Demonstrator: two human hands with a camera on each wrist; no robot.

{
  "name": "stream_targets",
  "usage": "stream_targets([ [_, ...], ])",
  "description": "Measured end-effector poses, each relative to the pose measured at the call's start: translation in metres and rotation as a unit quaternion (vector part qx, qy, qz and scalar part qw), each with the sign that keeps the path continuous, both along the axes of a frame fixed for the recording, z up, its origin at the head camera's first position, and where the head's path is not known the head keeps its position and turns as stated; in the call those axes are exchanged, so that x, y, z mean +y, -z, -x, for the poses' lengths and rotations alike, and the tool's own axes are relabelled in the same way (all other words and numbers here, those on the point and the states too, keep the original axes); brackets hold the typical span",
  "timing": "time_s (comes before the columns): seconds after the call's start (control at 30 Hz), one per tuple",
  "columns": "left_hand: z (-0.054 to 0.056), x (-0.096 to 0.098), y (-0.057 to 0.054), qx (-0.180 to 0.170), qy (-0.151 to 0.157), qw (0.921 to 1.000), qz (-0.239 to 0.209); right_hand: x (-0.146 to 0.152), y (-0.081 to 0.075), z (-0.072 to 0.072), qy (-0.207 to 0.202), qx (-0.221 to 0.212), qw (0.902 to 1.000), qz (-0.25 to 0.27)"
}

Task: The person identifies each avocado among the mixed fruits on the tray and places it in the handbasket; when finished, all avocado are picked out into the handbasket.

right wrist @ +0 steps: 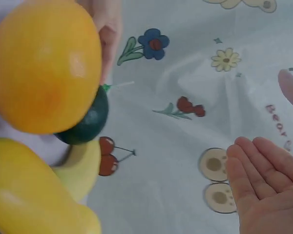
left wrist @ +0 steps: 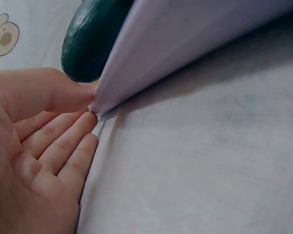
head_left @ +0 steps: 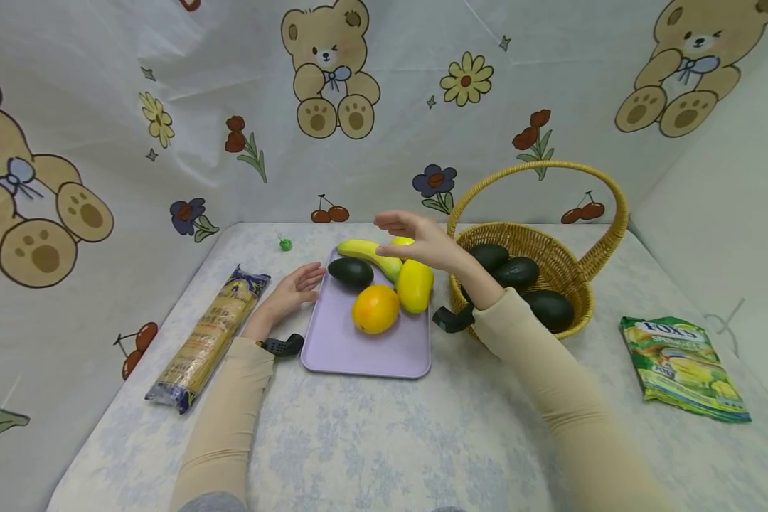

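A lilac tray (head_left: pixel 365 355) carries a dark green avocado (head_left: pixel 351 273), a banana (head_left: pixel 365 250), a round orange-yellow fruit (head_left: pixel 375 309) and a long yellow fruit (head_left: pixel 415 286). Another yellow fruit shows partly behind my right hand (head_left: pixel 419 240). That hand is raised over the tray's back right with its fingers extended and holds nothing; its spread thumb and fingers appear in the right wrist view. My left hand (head_left: pixel 288 294) lies at the tray's left edge, beside the avocado. In the left wrist view its thumb and straight fingertips (left wrist: pixel 92 116) meet the tray rim.
To the right of the tray stands a wicker basket (head_left: pixel 585 274) with a tall handle, holding several avocados (head_left: pixel 517 272). A pack of spaghetti (head_left: pixel 214 334) lies at left. A green FOX'S bag (head_left: pixel 685 366) lies at right. A small green item (head_left: pixel 285 244) sits near the back.
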State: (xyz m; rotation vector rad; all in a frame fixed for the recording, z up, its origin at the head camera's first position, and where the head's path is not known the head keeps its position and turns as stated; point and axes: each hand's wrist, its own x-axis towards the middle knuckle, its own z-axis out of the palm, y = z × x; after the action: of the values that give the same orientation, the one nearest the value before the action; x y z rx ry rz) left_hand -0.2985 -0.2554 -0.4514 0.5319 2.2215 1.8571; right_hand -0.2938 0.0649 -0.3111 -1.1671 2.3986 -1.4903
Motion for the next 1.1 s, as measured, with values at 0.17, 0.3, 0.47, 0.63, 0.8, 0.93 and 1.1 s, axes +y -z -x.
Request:
stream_targets([
  [0.17,0.000,0.000,0.001,0.000,0.002,1.0000,-0.003,-0.026,0.020,0.021,0.021,-0.054,0.9969,-0.052],
  [0.3,0.001,0.000,0.002,0.003,0.004,1.0000,-0.002,-0.038,0.036,0.033,0.033,-0.082,0.9935,-0.073],
  [0.47,-0.001,0.001,-0.001,0.004,-0.002,1.0000,-0.001,-0.047,0.053,0.043,0.043,-0.095,0.9871,-0.121],
  [0.63,-0.001,0.000,-0.002,0.003,-0.002,1.0000,0.000,-0.053,0.068,0.049,0.049,-0.111,0.9803,-0.156],
  [0.8,-0.001,0.000,-0.001,0.000,0.002,1.0000,-0.001,-0.059,0.079,0.055,0.055,-0.113,0.9786,-0.162],
  [0.93,-0.001,0.000,-0.002,0.001,0.000,1.0000,0.003,-0.062,0.083,0.058,0.059,-0.105,0.9770,-0.176],
  [1.1,-0.002,0.001,-0.005,-0.003,0.001,1.0000,0.000,-0.065,0.087,0.060,0.067,-0.086,0.9710,-0.213],
])
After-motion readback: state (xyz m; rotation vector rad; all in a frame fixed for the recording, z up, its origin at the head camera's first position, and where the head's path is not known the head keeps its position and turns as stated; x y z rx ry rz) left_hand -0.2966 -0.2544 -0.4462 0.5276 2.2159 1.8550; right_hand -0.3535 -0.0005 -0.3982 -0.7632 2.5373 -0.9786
